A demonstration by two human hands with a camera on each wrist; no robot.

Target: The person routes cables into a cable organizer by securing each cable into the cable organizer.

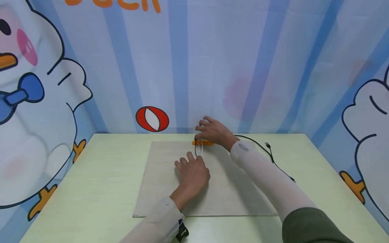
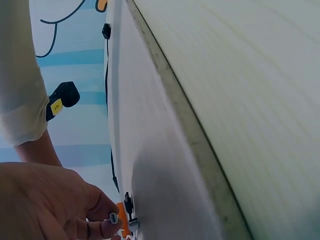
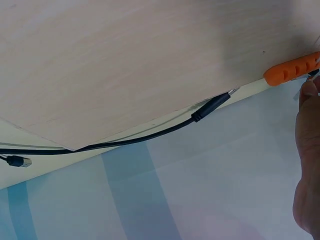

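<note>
An orange cable holder [image 1: 208,143] with notches lies at the back edge of a pale board [image 1: 164,175]. White cable strands [image 1: 202,148] run from it toward my left hand [image 1: 194,173], which is over the middle of the board. In the left wrist view, that hand's thumb and finger pinch a small plug with an oval metal end [image 2: 114,218]. My right hand [image 1: 215,131] reaches over the holder from the right. Its thumb and fingertip pinch a black cable [image 3: 313,73] at the holder's edge in the right wrist view, partly cut off by the frame.
Another black cable [image 1: 256,142] curves along the table's right side, with a USB plug [image 1: 267,145] and another end [image 1: 292,179] lying there. The light table [image 1: 103,175] meets a printed cloth backdrop [image 1: 206,67] behind the board.
</note>
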